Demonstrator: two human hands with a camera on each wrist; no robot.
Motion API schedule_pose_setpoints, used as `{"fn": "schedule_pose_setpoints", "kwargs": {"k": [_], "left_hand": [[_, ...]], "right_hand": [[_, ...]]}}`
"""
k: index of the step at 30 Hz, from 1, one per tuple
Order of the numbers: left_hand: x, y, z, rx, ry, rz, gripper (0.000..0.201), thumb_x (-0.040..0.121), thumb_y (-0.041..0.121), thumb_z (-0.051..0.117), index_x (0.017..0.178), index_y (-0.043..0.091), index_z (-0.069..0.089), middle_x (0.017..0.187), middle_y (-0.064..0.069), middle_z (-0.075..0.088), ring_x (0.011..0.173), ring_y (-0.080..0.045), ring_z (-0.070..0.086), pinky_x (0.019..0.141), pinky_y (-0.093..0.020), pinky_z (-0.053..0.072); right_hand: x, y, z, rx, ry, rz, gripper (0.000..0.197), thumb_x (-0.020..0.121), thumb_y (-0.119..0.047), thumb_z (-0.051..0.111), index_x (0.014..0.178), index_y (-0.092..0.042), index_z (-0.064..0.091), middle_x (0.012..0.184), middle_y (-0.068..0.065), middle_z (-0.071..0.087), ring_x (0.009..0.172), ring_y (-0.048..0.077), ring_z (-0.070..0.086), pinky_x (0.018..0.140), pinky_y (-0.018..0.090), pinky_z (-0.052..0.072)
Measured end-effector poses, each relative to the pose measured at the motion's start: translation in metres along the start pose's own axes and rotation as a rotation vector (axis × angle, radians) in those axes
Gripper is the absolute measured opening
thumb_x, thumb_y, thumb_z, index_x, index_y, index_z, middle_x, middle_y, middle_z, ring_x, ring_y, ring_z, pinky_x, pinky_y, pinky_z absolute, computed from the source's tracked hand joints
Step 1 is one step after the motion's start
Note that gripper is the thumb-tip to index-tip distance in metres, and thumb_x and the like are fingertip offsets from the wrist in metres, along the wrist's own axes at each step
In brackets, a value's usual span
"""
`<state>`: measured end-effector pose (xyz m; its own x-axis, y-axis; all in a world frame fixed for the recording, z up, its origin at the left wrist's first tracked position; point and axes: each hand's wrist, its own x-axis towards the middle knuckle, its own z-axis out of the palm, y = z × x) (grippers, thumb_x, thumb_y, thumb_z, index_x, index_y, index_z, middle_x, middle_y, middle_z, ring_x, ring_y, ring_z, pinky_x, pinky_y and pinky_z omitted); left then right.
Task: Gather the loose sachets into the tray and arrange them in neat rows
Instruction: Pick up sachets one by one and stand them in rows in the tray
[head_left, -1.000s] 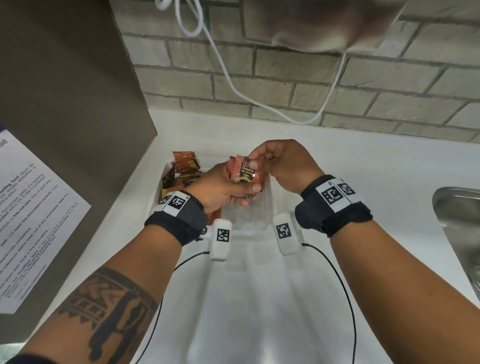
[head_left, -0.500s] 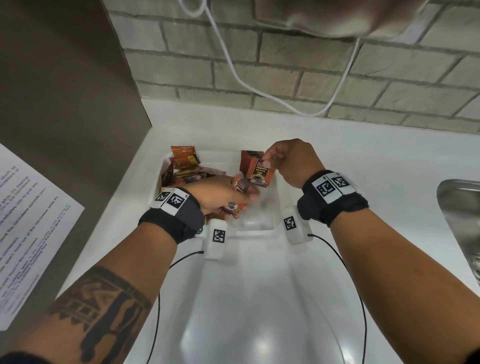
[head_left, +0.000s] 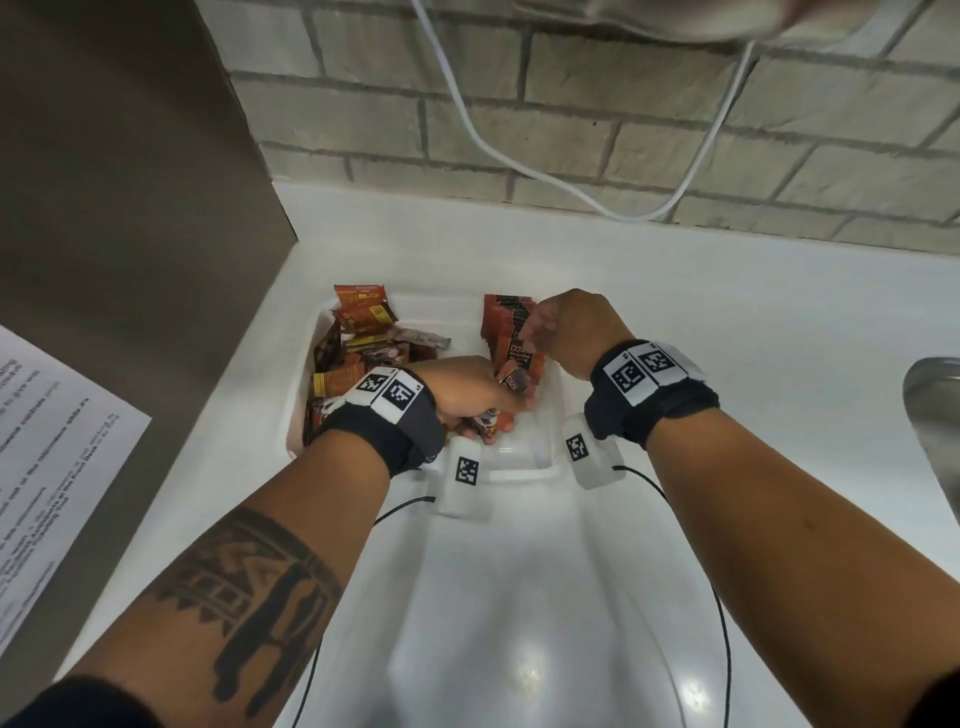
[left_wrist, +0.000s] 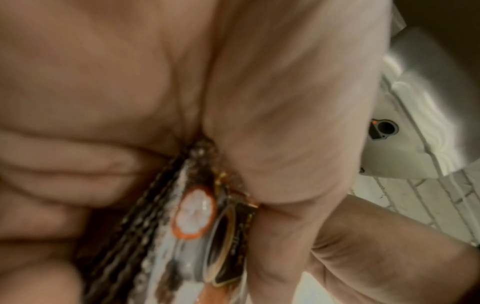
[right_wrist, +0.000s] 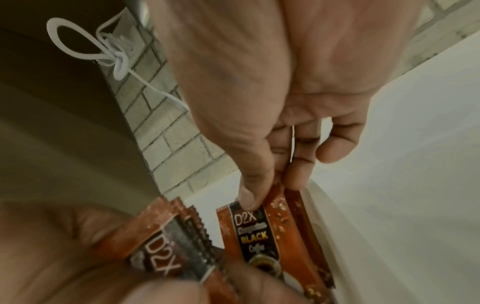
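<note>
Nearest, two forearms reach out over the glossy white worktop (head_left: 519, 623), each with a black wrist strap bearing square black-and-white code tags and a thin black cable trailing back. At the near left, a printed paper sheet (head_left: 47, 467) is stuck on a brown panel; its small text is too blurred to read. At the right edge, a metal sink (head_left: 935, 415) is cut off by the frame.

Just past the wrists sits the white tray (head_left: 524, 470), its near end showing bare floor. The left hand (head_left: 462, 389) hangs over the tray's middle, fingers clenched around a bundle of sachets (left_wrist: 197, 226); in the left wrist view the bundle's zigzag edges show, but the print is smeared and unreadable. In the right wrist view the top packet of that bundle reads "D2X".

The right hand (head_left: 571, 332) pinches the top edge of one sachet (right_wrist: 249, 232) between thumb and fingers, standing it against the row of upright sachets (head_left: 506, 322) along the tray's right side. That packet reads "D2X", "BLACK" and "Coffee" above a cup picture; the line between is illegible.

The tray's left side holds a loose heap of sachets (head_left: 358, 338), orange, yellow and brown, partly hidden behind the left wrist.

Beyond, a grey brick wall (head_left: 571, 130) carries a drooping white cord (head_left: 519, 166); a pale object at the top edge is cut off.
</note>
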<state>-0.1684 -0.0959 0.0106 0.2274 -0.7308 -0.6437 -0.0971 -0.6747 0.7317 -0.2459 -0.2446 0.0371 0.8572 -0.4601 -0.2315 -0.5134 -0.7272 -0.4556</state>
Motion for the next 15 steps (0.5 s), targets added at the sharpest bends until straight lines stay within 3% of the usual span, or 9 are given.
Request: {"fn": "schedule_pose_setpoints", "kwargs": {"k": [4, 6, 9, 15], "left_hand": [[0.008, 0.004, 0.001, -0.040, 0.042, -0.049, 0.022, 0.096, 0.030, 0.067, 0.091, 0.010, 0.063, 0.082, -0.006, 0.068, 0.062, -0.019, 0.061, 0.046, -0.019, 0.045], [0.011, 0.005, 0.001, -0.090, 0.055, -0.051, 0.021, 0.096, 0.029, 0.068, 0.087, 0.011, 0.063, 0.082, -0.008, 0.067, 0.061, -0.019, 0.060, 0.043, -0.017, 0.044], [0.013, 0.007, 0.002, -0.138, 0.067, -0.051, 0.021, 0.096, 0.027, 0.068, 0.083, 0.011, 0.062, 0.085, -0.010, 0.067, 0.060, -0.018, 0.059, 0.041, -0.017, 0.043], [0.015, 0.005, 0.000, -0.190, 0.093, -0.050, 0.021, 0.094, 0.029, 0.070, 0.088, 0.011, 0.063, 0.087, -0.012, 0.067, 0.057, -0.016, 0.061, 0.040, -0.017, 0.042]], "right_hand": [[0.007, 0.001, 0.001, -0.037, -0.003, 0.015, 0.021, 0.089, -0.011, 0.059, 0.080, -0.027, 0.071, 0.079, -0.016, 0.061, 0.083, 0.006, 0.055, 0.059, 0.009, 0.032], [0.010, 0.003, 0.003, -0.007, -0.006, 0.030, 0.020, 0.089, -0.011, 0.060, 0.082, -0.024, 0.072, 0.074, -0.018, 0.061, 0.081, 0.005, 0.056, 0.057, 0.006, 0.030], [0.013, 0.005, 0.005, 0.034, 0.015, 0.032, 0.016, 0.087, -0.012, 0.065, 0.083, -0.026, 0.071, 0.079, -0.016, 0.063, 0.079, 0.004, 0.056, 0.057, 0.006, 0.031], [0.017, 0.008, 0.005, 0.117, 0.073, 0.017, 0.014, 0.081, -0.012, 0.075, 0.084, -0.024, 0.070, 0.082, -0.012, 0.065, 0.076, 0.006, 0.057, 0.054, 0.006, 0.033]]}}
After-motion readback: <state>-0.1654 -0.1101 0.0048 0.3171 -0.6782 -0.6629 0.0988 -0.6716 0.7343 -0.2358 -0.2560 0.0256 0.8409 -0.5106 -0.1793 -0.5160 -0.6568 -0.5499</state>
